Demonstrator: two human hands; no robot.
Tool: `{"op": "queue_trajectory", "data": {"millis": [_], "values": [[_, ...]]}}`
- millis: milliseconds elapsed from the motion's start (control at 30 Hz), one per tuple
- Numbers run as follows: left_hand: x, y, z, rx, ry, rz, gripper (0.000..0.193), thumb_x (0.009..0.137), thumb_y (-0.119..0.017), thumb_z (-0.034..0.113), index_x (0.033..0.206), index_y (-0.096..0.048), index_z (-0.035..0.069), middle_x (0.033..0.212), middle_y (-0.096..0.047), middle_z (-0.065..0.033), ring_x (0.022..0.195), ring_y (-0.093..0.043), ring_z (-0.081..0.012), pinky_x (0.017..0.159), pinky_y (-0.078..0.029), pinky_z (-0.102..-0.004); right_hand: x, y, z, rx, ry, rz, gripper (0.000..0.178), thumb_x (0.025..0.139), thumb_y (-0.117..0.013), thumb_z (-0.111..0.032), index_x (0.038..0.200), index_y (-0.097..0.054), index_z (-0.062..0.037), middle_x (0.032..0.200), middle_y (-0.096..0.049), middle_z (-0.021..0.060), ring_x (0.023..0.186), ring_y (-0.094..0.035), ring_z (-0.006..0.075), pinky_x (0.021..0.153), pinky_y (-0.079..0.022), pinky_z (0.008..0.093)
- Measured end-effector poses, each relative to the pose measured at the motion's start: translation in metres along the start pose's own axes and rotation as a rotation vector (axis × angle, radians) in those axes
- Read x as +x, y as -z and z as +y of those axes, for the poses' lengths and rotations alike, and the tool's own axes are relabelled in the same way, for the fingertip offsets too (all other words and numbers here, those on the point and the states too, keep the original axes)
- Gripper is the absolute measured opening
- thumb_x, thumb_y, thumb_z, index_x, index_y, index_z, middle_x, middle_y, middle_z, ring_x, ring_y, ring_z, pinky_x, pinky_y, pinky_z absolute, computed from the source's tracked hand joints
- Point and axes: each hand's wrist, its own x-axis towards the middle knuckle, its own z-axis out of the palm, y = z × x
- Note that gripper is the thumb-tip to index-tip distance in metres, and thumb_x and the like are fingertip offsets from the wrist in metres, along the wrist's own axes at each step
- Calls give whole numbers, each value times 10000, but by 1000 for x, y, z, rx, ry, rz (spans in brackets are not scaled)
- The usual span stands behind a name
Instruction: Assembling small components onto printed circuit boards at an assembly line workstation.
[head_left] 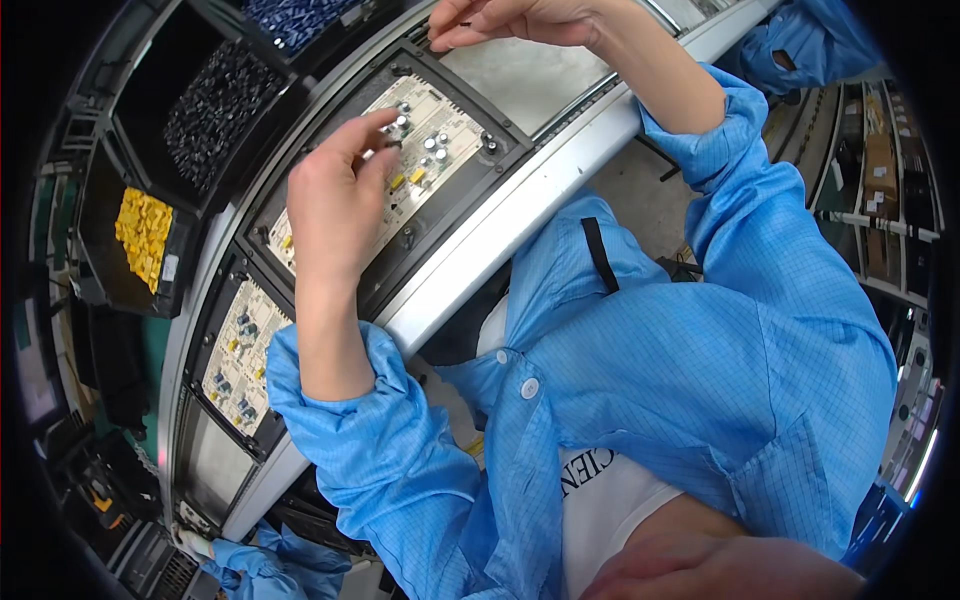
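Observation:
My left hand (340, 195) reaches over a pale circuit board (445, 115) seated in a black frame (500, 165). Its thumb and forefinger close around a small dark part at the board's surface; the exact kind is too small to tell. Near the fingertips, several round silver-topped capacitors (436, 147) and yellow block components (408, 179) stand on the board. My right hand (510, 20) is above the far right end of the frame, at the picture's top edge. Its fingers are bent together, and what they hold, if anything, is mostly hidden.
Beyond the line are bins of yellow parts (144, 238), black parts (215, 110) and blue parts (295, 20). Another populated board (238, 355) lies to the left. A metal rail (500, 235) runs along my side. Co-workers' blue sleeves show at lower left (275, 565) and upper right (810, 40).

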Motion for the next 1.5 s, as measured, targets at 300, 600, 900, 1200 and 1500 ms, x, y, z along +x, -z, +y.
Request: {"op": "queue_trajectory", "data": {"millis": [300, 600, 900, 1200, 1500], "values": [[-6, -12, -14, 266, -58, 41, 104, 798, -687, 38, 872, -739, 90, 859, -712, -77, 822, -683, -228, 729, -529, -314, 7, 9, 28, 424, 32, -63, 254, 886, -547, 109, 1136, -579, 141, 1108, -637, 251, 1066, -651, 332, 901, -574, 289], [-6, -17, -11, 237, -42, 34, 117, 779, -694, -18, 861, -728, 58, 873, -714, -81, 821, -685, -224, 739, -529, -298, 2, -7, 28, 415, 29, 61, 241, 894, -584, 67, 1109, -570, 175, 1020, -655, 258, 931, -695, 287, 797, -606, 264], [0, -20, -11, 252, -44, 3, 108, 789, -690, -10, 876, -720, 47, 868, -709, -101, 801, -686, -253, 730, -530, -314, -7, -42, 13, 90, 61, 384, 179, 869, -626, -38, 992, -667, 84, 917, -699, 212, 873, -707, 266, 769, -578, 307], [-9, -14, -21, 434, 2, -47, 141, 809, -673, -5, 947, -673, 27, 844, -687, -110, 734, -662, -237, 668, -517, -327, 20, -36, 46, 335, 57, 75, 166, 854, -633, 58, 1014, -645, 101, 922, -680, 172, 805, -716, 218, 726, -589, 257], [-4, -28, -12, 599, -197, -22, 200, 784, -686, 4, 976, -671, 59, 860, -689, -97, 803, -677, -247, 690, -519, -347, 18, -32, 49, 323, 51, 100, 134, 878, -648, 8, 993, -653, 76, 790, -665, 99, 649, -664, 149, 596, -546, 231]]}}
